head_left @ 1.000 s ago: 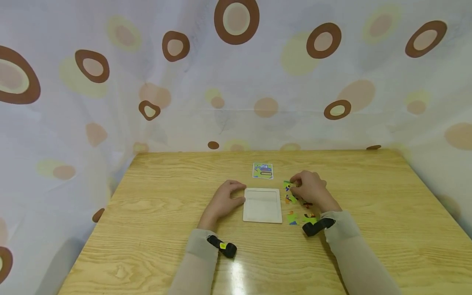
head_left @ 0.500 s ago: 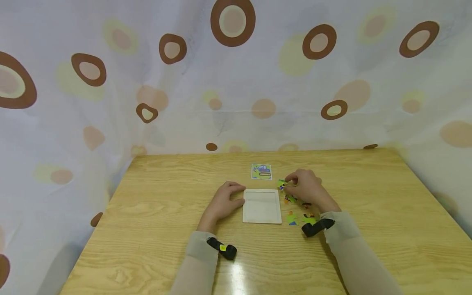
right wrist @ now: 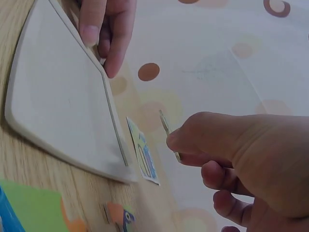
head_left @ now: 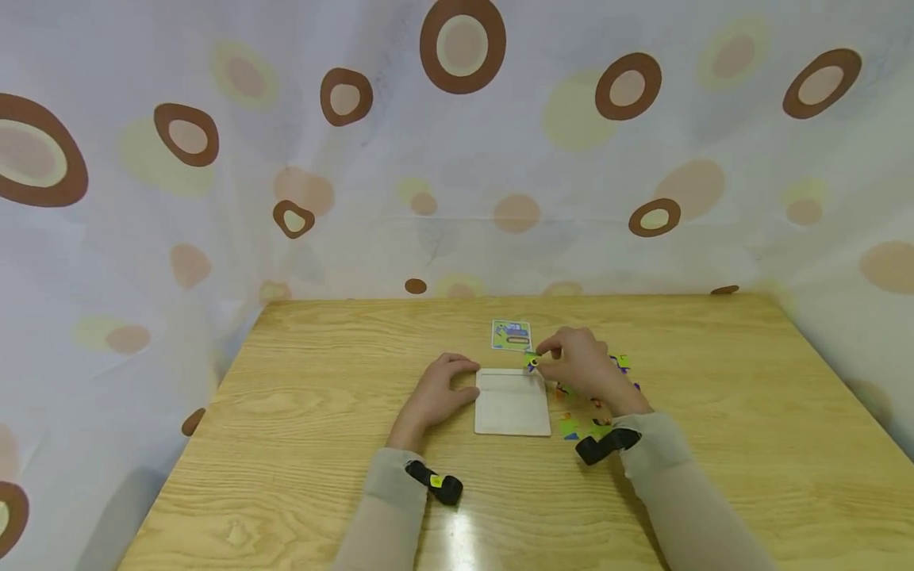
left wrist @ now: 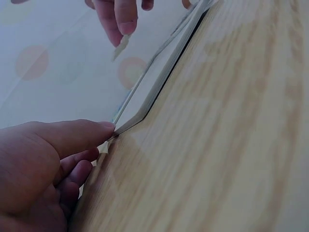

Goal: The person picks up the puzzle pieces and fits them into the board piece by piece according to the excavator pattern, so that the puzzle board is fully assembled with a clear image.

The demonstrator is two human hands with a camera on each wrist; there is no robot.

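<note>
My right hand (head_left: 581,366) pinches a small green jigsaw puzzle piece (head_left: 531,364) between thumb and fingers. It holds the piece over the top right corner of a square, pale wooden puzzle tray (head_left: 512,412). Seen edge-on in the right wrist view, the pinched puzzle piece (right wrist: 164,122) is raised off the table. At the tray's left side, my left hand (head_left: 441,390) touches the edge with thumb and index fingertip set apart. In the left wrist view the left thumb (left wrist: 89,133) lies against the tray's corner, the other fingers loosely bent below.
Several loose puzzle pieces (head_left: 570,427) lie to the right of the tray, partly hidden under the right hand. Behind the tray lies a small picture card (head_left: 511,335) with a blue digger on green. A spotted cloth (head_left: 457,174) hangs behind the wooden table (head_left: 321,381).
My right hand has moved left with the puzzle piece, from beside the tray to its top right corner, uncovering pieces on the right. The left hand stays at the tray's edge.
</note>
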